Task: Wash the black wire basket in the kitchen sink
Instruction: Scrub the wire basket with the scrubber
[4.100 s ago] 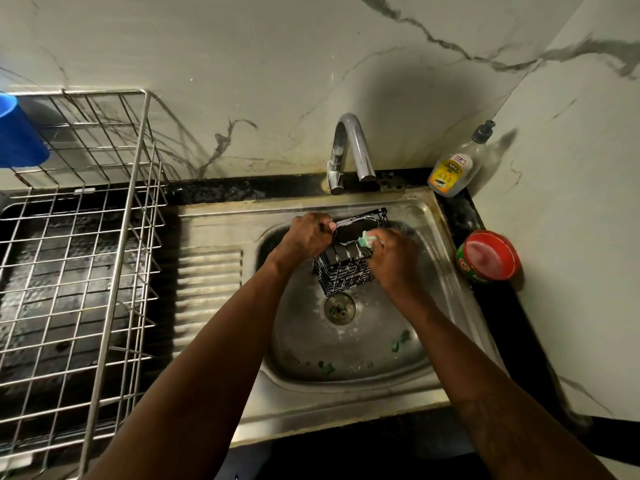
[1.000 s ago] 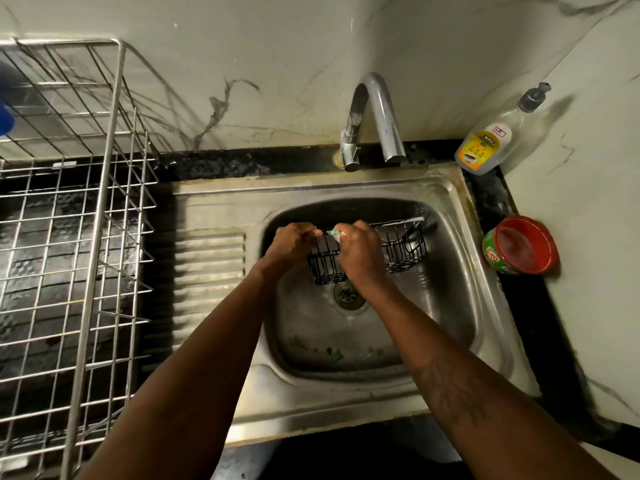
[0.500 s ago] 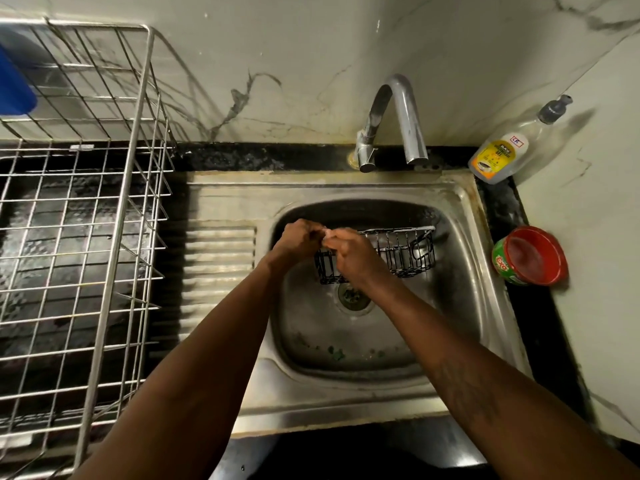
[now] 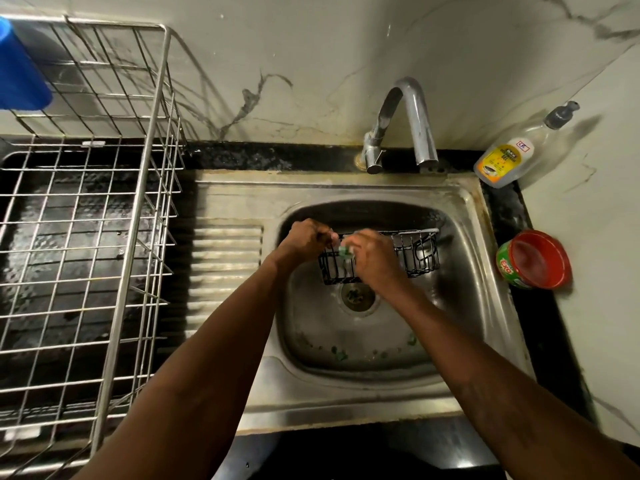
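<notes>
The black wire basket (image 4: 415, 252) hangs lengthwise over the steel sink (image 4: 363, 372), above the drain (image 4: 357, 296). My left hand (image 4: 306, 239) grips the basket's left end at the rim. My right hand (image 4: 372, 259) is closed on a small green scrub pad (image 4: 345, 251) and presses it against the basket's front wires near the left end. The right half of the basket is in plain sight. No water runs from the chrome tap (image 4: 408, 123) behind it.
A large steel wire dish rack (image 4: 104, 209) fills the counter on the left, a blue cup (image 4: 19, 71) at its far corner. A dish soap bottle (image 4: 509, 157) leans in the back right corner. A red-lidded tub (image 4: 535, 259) sits right of the sink.
The basket was turned from end-up to lying lengthwise. My right hand with the pad shifted to the left end, close to my left hand. In the last half second little moves.
</notes>
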